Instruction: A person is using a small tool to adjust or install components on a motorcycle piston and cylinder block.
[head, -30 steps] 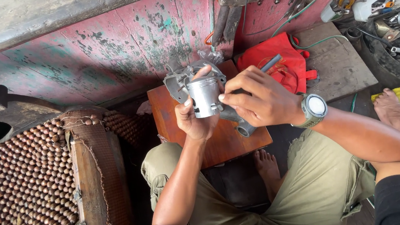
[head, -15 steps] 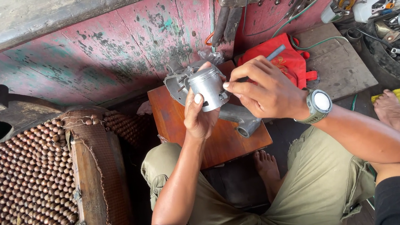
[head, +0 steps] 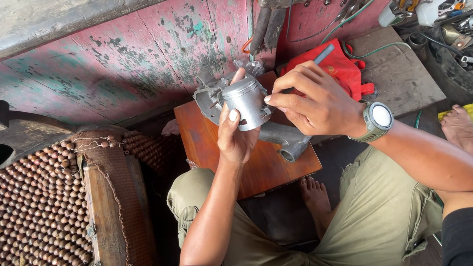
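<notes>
piston in hand, work mid-way
left hand (head: 235, 132) grips the silver piston (head: 247, 103); right hand (head: 316, 103) pinches a grey tool (head: 323, 54) beside it, nothing fitted yet.

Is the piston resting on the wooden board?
No, the left hand holds the piston up above the board.

Left hand (head: 236, 133) raised, fingers curled in a grip; right hand (head: 314, 99) alongside, fingertips pinched, wrist bent.

Wall (head: 125, 62) behind, beaded seat (head: 20, 229) left — board (head: 209, 147) free.
</notes>
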